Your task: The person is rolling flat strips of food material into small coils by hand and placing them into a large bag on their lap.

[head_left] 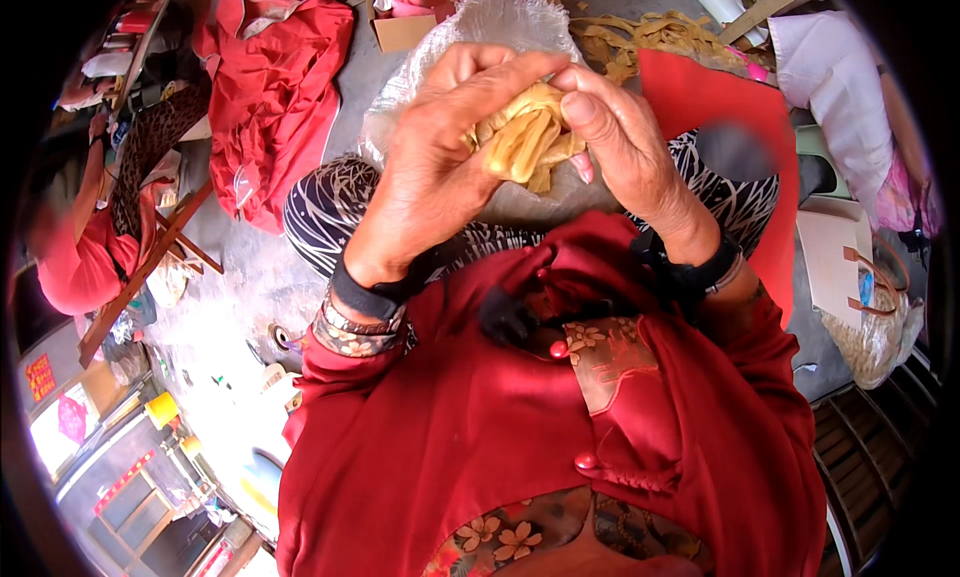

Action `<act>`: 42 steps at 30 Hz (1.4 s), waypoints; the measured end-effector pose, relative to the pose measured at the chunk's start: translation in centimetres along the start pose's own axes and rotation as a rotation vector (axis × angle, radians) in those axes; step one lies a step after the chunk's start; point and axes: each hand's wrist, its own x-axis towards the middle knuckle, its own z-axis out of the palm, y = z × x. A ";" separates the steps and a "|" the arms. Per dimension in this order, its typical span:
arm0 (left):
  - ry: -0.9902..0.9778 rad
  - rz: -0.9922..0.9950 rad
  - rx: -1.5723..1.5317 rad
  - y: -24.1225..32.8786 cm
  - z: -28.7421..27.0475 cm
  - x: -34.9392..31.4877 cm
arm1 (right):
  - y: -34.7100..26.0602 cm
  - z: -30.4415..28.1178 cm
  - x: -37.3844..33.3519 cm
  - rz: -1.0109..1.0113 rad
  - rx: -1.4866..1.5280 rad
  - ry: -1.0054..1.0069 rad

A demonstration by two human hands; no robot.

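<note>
A bunched yellow strip of thin, glossy material is folded into a loose bundle between my two hands, above my lap. My left hand wraps round its left side, the fingers curled over the top. On the other side, my right hand grips the bundle's upper right, thumb bent toward it. The fingertips of both hands meet at the top. Below and behind the bundle lies a whitish translucent plastic sack, partly hidden by my hands.
A heap of similar yellow strips lies at the far right, beside a red sheet. Red cloth is spread at the far left, near a cardboard box. Another person sits at the left; a handbag stands at the right.
</note>
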 end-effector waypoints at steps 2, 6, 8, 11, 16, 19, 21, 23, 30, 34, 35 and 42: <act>0.051 0.088 0.123 -0.1 0.9 0.2 | 0.7 0.3 0.0 0.064 0.027 -0.006; -0.024 -0.226 -0.203 -0.4 0.8 -0.5 | 0.3 1.0 0.3 0.064 -0.029 0.060; -0.066 -0.354 -0.521 -0.8 0.7 -0.8 | -0.2 1.2 0.4 0.060 -0.054 0.110; -0.099 -0.532 -1.126 -0.9 0.9 -1.1 | 0.4 0.9 0.1 -0.028 0.029 0.066; -0.049 -0.478 -1.204 -0.6 0.3 -0.5 | 0.2 -2.3 -1.0 0.049 -0.282 0.096; -0.054 -0.424 -1.252 -1.3 -0.6 -0.6 | -0.3 -3.4 -1.8 0.033 -0.417 0.080; -0.014 -0.441 -1.271 -1.7 -1.3 -0.6 | -0.3 -3.9 -2.2 -0.044 -0.522 0.090; -0.012 -0.462 -1.190 -1.9 -1.9 -0.7 | -0.2 -4.0 -2.5 -0.077 -0.577 0.099; 0.022 -0.722 -0.702 -3.2 -0.6 -0.3 | 1.5 -2.6 -1.6 -0.156 -0.563 0.220; -0.004 -0.756 -0.793 -4.1 -1.5 -0.1 | 1.5 -2.4 -1.5 0.190 -0.365 0.065; 0.006 -0.723 -0.825 -4.0 -1.8 0.0 | 1.4 -2.3 -1.4 0.282 -0.339 0.020; 0.073 -0.618 -0.900 -3.1 -3.2 1.2 | -0.1 0.4 2.4 0.414 0.063 -0.118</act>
